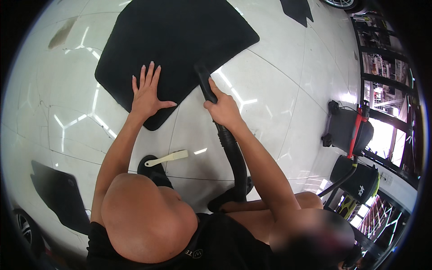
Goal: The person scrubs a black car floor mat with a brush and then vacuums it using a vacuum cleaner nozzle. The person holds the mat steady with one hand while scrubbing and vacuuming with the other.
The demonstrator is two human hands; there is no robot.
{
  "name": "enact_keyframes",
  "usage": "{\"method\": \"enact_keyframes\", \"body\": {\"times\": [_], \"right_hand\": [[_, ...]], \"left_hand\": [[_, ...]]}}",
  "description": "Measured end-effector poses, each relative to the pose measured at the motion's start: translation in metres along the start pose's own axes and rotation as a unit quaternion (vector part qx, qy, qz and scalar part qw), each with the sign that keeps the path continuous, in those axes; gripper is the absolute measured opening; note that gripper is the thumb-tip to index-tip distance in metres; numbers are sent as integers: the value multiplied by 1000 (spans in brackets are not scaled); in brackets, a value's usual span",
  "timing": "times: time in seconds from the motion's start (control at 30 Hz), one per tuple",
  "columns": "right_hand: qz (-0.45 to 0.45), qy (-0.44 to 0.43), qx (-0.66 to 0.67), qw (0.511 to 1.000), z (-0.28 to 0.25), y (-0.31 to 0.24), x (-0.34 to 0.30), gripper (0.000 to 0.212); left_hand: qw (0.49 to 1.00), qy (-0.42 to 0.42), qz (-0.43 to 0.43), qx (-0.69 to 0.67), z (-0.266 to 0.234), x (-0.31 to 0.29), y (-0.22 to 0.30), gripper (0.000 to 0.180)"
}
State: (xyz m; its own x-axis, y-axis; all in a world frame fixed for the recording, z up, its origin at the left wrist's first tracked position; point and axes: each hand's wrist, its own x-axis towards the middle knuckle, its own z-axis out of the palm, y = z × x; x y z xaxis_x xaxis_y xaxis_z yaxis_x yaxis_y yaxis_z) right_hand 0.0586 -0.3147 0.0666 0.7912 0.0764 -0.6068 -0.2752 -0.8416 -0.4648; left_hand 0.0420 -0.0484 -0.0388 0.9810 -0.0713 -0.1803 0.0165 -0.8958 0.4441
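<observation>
A large black car floor mat [175,36] lies flat on the glossy tiled floor in front of me. My left hand [147,96] is spread on the mat's near left part, palm down, fingers apart and pointing away from me. In my right hand [223,108] is a black vacuum hose [232,150], gripped near its nozzle [205,81]. The nozzle's tip rests at the mat's near right edge, slightly blurred. From my hand the ribbed hose runs back toward my right foot.
A cream-handled brush [166,158] lies by my left shoe. Another dark mat [60,195] is at the left near a car wheel [27,229], and one more mat [297,11] lies far right. Wheeled dark equipment [346,130] with a red handle stands at the right beside shelving.
</observation>
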Motion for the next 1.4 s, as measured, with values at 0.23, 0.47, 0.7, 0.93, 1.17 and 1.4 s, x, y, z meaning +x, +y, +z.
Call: {"method": "enact_keyframes", "body": {"times": [0.23, 0.47, 0.7, 0.93, 1.17, 1.4], "right_hand": [[-69, -174, 60, 981, 1, 12, -5, 96], [-119, -77, 109, 984, 50, 11, -11, 88], [-106, -109, 11, 988, 44, 0, -24, 88], [-97, -149, -84, 980, 28, -7, -39, 89], [-184, -36, -61, 980, 42, 13, -28, 86], [-60, -63, 42, 995, 37, 11, -36, 88]], "left_hand": [[1000, 0, 2, -3, -4, -7, -9, 149], [999, 29, 18, 12, 12, -3, -8, 147], [1000, 14, -9, 1, 2, -8, -6, 147], [1000, 3, -5, 15, 3, -3, 0, 146], [1000, 25, 9, -5, 3, -1, 1, 148], [1000, 18, 7, -13, 5, -5, 3, 147]]}}
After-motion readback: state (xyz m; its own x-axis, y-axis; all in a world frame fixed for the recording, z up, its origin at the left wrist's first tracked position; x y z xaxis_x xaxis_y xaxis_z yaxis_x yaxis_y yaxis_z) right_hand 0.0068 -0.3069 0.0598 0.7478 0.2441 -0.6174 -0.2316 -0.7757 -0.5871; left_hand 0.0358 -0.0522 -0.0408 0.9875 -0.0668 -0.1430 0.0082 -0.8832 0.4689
